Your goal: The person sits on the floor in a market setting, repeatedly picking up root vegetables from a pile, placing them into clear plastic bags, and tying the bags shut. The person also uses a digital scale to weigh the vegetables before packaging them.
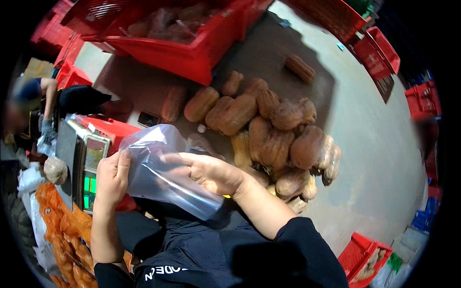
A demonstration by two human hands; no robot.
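My left hand (111, 176) pinches the edge of a clear plastic bag (155, 147) between thumb and fingers, in front of my lap. At the bag's other side is my right hand (212, 174), its fingers extended, apart and blurred by motion. Those fingertips overlap the plastic; whether they are inside the bag or against its outside I cannot tell. Nothing but plastic shows in the bag. Beyond my hands, a heap of brown, elongated pumpkins (272, 138) lies on the floor. One pumpkin (299, 68) lies apart from the heap.
A large red plastic crate (194, 57) with bagged produce stands ahead. To my left are a digital scale (92, 162), a wrapped round item (56, 170), orange net sacks (68, 230) and another person (47, 97). A red crate (363, 259) sits at lower right.
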